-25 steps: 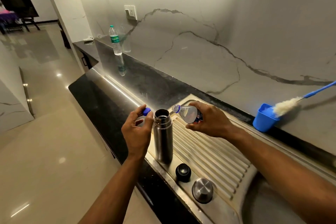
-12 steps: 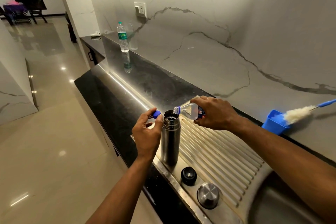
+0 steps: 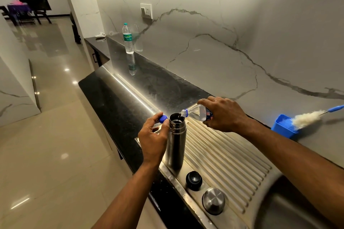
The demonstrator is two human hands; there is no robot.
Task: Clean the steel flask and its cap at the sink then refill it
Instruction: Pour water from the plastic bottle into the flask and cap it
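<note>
The steel flask (image 3: 176, 141) stands upright and uncapped at the left end of the ribbed steel drainboard (image 3: 229, 161). My left hand (image 3: 153, 139) steadies its side with the thumb and pinches a small blue bottle cap (image 3: 163, 118) between the fingers. My right hand (image 3: 225, 114) grips a clear plastic water bottle (image 3: 195, 112), tilted with its mouth over the flask's opening. The flask's black inner stopper (image 3: 194, 180) and steel cup lid (image 3: 213, 201) sit on the drainboard in front of the flask.
A blue cup (image 3: 283, 125) holding a white bottle brush (image 3: 307, 119) stands against the marble wall at right. A second, full water bottle (image 3: 128, 38) stands further down the black counter (image 3: 119, 98). The sink basin (image 3: 290, 210) lies at lower right.
My right hand has tipped the water bottle further, bringing its mouth from beside the flask to over the opening. The left hand stays on the flask with the blue cap.
</note>
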